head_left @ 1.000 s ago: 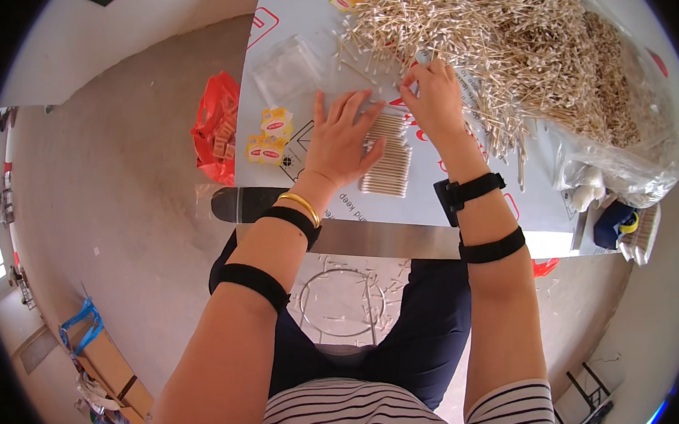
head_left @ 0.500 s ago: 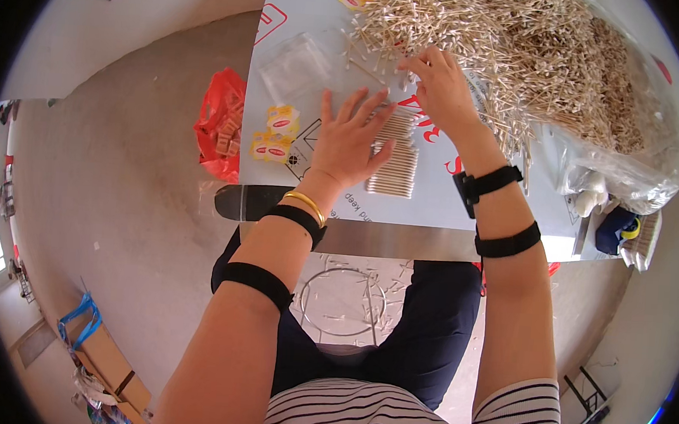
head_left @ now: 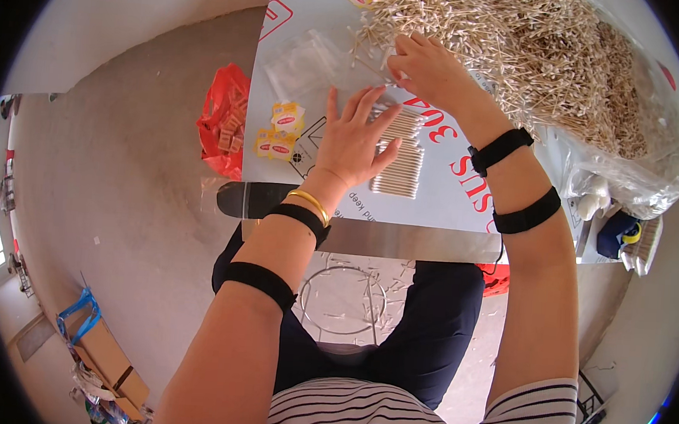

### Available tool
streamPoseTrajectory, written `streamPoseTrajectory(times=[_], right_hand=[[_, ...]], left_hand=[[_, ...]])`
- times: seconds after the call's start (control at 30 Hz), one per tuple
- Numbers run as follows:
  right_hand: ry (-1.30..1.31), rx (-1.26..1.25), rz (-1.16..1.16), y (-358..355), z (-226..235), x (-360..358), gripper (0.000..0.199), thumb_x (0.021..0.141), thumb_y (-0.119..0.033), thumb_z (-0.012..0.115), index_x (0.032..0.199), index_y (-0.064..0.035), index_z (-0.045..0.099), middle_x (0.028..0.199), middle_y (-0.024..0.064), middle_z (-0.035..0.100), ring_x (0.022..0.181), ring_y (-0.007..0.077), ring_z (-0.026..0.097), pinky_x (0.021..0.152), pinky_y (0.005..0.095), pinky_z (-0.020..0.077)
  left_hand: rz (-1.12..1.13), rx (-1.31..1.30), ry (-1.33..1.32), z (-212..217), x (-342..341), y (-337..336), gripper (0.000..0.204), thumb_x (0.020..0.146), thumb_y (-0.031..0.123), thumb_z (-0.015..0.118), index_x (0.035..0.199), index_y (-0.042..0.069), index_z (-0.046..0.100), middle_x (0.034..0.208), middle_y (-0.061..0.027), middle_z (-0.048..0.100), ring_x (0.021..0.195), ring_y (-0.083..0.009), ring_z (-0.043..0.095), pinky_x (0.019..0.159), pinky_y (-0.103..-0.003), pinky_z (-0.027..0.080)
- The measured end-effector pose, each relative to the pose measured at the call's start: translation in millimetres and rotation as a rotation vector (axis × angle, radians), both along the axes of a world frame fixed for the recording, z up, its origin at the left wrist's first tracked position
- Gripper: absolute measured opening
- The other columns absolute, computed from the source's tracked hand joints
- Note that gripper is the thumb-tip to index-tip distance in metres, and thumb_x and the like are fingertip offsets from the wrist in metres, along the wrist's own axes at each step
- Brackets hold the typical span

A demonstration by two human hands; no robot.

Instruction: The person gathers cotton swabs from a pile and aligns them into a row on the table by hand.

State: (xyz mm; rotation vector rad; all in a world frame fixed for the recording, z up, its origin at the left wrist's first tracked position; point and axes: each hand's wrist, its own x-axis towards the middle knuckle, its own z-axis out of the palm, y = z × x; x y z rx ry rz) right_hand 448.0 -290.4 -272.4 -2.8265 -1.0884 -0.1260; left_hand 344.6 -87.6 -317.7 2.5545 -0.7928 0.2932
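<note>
A big heap of cotton swabs [head_left: 536,53] lies on clear plastic across the far part of the white table [head_left: 441,206]. My left hand [head_left: 355,139] rests flat, fingers spread, on a neat row of aligned swabs [head_left: 399,160] in front of me. At the near left edge of the heap, my right hand [head_left: 426,66] has its fingers curled among loose swabs; what they pinch is hidden. Both forearms wear black bands, and the left wrist has a gold bangle.
Clear empty bags [head_left: 306,62] and small yellow label cards [head_left: 278,130] lie at the table's left. A red bag [head_left: 225,119] sits on the floor beside it. A blue object [head_left: 616,233] stands at the right edge. A wire stool ring [head_left: 342,298] and scattered swabs lie below.
My right hand has reached further left and away along the heap's edge. My left hand stays pressed on the aligned row of swabs.
</note>
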Motion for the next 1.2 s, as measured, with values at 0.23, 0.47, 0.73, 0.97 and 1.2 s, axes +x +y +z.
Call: streamPoseTrajectory(times=[0.23, 0.47, 0.73, 0.97, 1.2], right_hand=[[0.154, 0.149, -0.061, -4.4, -10.8, -14.6, 0.017, 0.081, -0.023, 0.081, 0.089, -0.0148, 0.068, 0.108, 0.0053, 0.061, 0.114, 0.0278, 0.059, 0.098, 0.0433, 0.0498], [0.271, 0.444, -0.342, -31.2, 1.8, -52.5, 0.015, 0.084, -0.012, 0.077, 0.096, -0.0095, 0.069, 0.102, 0.0088, 0.063, 0.099, 0.0301, 0.063, 0.088, 0.0422, 0.0527], [0.105, 0.438, -0.312, -27.2, -10.4, -60.0, 0.017, 0.086, -0.006, 0.071, 0.1, -0.0146, 0.073, 0.104, 0.0065, 0.063, 0.102, 0.0304, 0.064, 0.092, 0.0429, 0.0544], [0.079, 0.261, -0.354, -45.6, -10.8, -56.3, 0.01, 0.085, -0.011, 0.075, 0.094, -0.0142, 0.071, 0.104, 0.0047, 0.06, 0.107, 0.0277, 0.061, 0.095, 0.0425, 0.0532], [0.076, 0.284, -0.322, -46.7, 0.9, -67.9, 0.009, 0.084, -0.014, 0.077, 0.09, -0.0127, 0.069, 0.103, 0.0043, 0.059, 0.107, 0.0273, 0.059, 0.096, 0.0423, 0.0519]], left_hand=[[0.006, 0.033, 0.028, 1.9, -1.1, -2.8, 0.051, 0.096, 0.042, 0.061, 0.142, 0.022, 0.06, 0.154, -0.01, 0.045, 0.143, -0.0303, 0.043, 0.123, -0.069, 0.018], [-0.003, 0.025, 0.027, 2.7, -1.1, 0.4, 0.051, 0.097, 0.043, 0.06, 0.144, 0.022, 0.059, 0.156, -0.0095, 0.046, 0.144, -0.0302, 0.044, 0.123, -0.069, 0.017], [-0.003, 0.035, 0.031, 1.9, -0.9, -1.5, 0.052, 0.097, 0.043, 0.06, 0.145, 0.023, 0.057, 0.157, -0.0085, 0.046, 0.146, -0.0287, 0.044, 0.124, -0.068, 0.016], [-0.001, 0.045, 0.032, 1.8, -0.7, -1.7, 0.052, 0.098, 0.043, 0.059, 0.145, 0.023, 0.057, 0.156, -0.0081, 0.047, 0.146, -0.0287, 0.044, 0.124, -0.068, 0.015], [-0.003, 0.053, 0.035, 3.3, -0.6, -1.2, 0.052, 0.098, 0.043, 0.058, 0.147, 0.024, 0.057, 0.156, -0.0082, 0.047, 0.146, -0.0289, 0.044, 0.124, -0.068, 0.015]])
